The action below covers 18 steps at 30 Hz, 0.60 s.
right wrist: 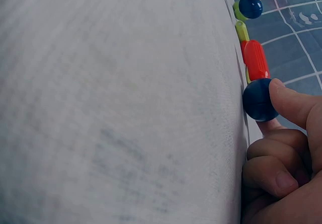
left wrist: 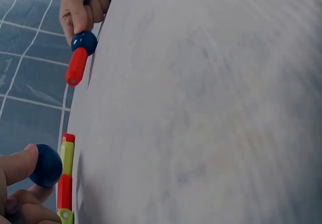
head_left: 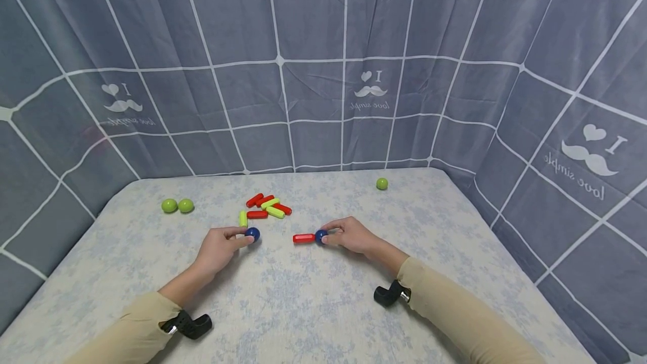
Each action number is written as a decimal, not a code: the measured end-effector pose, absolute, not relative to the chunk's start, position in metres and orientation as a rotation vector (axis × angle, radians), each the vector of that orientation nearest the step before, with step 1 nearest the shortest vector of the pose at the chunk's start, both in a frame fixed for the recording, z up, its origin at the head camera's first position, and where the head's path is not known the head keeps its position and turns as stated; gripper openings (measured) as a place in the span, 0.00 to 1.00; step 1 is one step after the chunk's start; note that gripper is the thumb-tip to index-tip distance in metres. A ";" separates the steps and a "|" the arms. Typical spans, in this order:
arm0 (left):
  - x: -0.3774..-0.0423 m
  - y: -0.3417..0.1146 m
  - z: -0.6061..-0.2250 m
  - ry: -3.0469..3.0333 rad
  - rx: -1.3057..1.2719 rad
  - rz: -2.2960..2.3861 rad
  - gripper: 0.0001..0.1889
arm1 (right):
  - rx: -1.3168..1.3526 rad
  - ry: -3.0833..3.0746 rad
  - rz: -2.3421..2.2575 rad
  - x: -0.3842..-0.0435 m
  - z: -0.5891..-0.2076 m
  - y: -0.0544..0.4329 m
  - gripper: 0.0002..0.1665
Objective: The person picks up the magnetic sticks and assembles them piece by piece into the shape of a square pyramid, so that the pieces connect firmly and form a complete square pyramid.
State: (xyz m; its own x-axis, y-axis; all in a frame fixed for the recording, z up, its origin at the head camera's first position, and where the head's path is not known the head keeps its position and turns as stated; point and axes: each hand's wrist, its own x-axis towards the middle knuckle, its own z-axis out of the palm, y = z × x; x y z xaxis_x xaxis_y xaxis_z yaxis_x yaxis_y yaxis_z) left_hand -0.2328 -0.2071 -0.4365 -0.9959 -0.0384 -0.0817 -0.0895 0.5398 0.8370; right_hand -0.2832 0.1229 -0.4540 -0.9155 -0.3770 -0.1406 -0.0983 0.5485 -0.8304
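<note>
My left hand (head_left: 220, 248) pinches a dark blue ball (head_left: 253, 233) between thumb and fingers. In the left wrist view this glossy ball (left wrist: 46, 165) has no rod on it. My right hand (head_left: 352, 235) grips a second blue ball (head_left: 319, 236) by thumb and fingertips. A red ribbed rod (head_left: 303, 238) joins that ball and points left, toward my other hand. The rod's free end faces the camera in the left wrist view, showing a small hole. Just beyond the left fingertips lies a yellow-green rod (head_left: 243, 218), beside a red rod (head_left: 257, 214).
Behind the hands, several red and yellow-green rods (head_left: 273, 204) lie in a loose pile. Two green balls (head_left: 177, 205) sit at the back left, and a green ball (head_left: 382, 183) at the back right. A grey-blue checked curtain (head_left: 313, 89) encloses the patterned tabletop (head_left: 283, 308).
</note>
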 end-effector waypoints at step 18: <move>-0.244 -0.168 -0.442 2.646 0.020 1.450 0.22 | -0.407 2.497 -1.276 -0.283 -0.453 0.123 0.20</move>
